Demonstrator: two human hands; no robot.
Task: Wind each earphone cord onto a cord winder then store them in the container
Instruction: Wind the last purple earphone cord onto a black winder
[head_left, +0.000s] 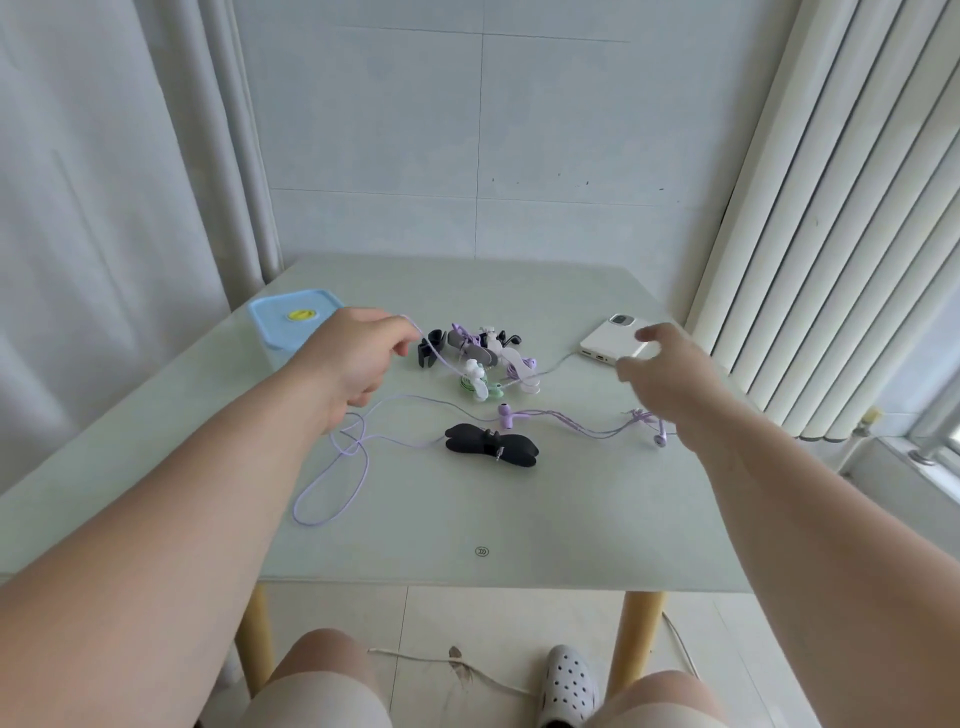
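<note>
A loose purple earphone cord (337, 467) sprawls over the pale green table (467, 519), with its earbuds (506, 414) near the middle and right. My left hand (353, 358) pinches one end of that cord above the table. A flat black cord winder (491, 445) lies in front of the cord. Behind it sits a pile of wound earphones on winders (478, 358), black, purple, white and green. My right hand (665, 374) hovers blurred over the right side, fingers spread and holding nothing. A blue-lidded container (291, 322) stands at the back left, lid on.
A white phone (613, 338) lies at the back right with a cable running toward the pile. A radiator (831, 208) stands close on the right, a curtain on the left. A cable lies on the floor beneath the table.
</note>
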